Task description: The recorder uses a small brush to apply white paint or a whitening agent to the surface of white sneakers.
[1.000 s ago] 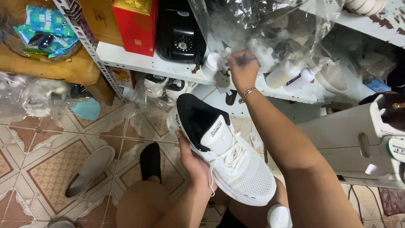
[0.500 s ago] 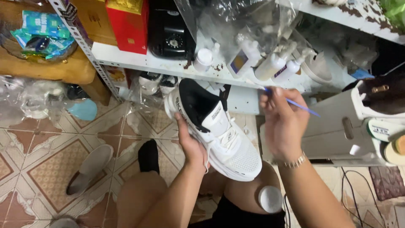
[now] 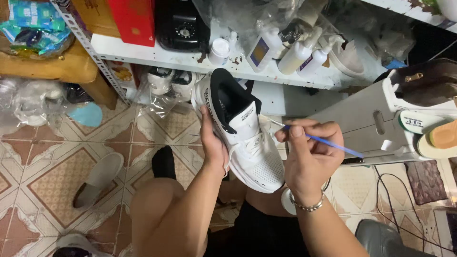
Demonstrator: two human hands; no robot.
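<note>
Cluttered shelf (image 3: 157, 56) over tiled floor (image 3: 47, 162). Left hand (image 3: 213, 143) fingers clamp the white sneaker (image 3: 243, 131) above the knee; right hand (image 3: 309, 157) fingers pinch a thin blue brush (image 3: 328, 143), tip at the side. Best to brace the shoe and use short, light strokes.

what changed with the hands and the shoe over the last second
The right hand came down from the bottles on the shelf and now pinches a thin blue brush, its tip brought in against the side of the white sneaker. The left hand stayed clamped on the sneaker's other side, holding it up over the lap. The bottles and the slipper on the tiled floor stayed put.
</note>
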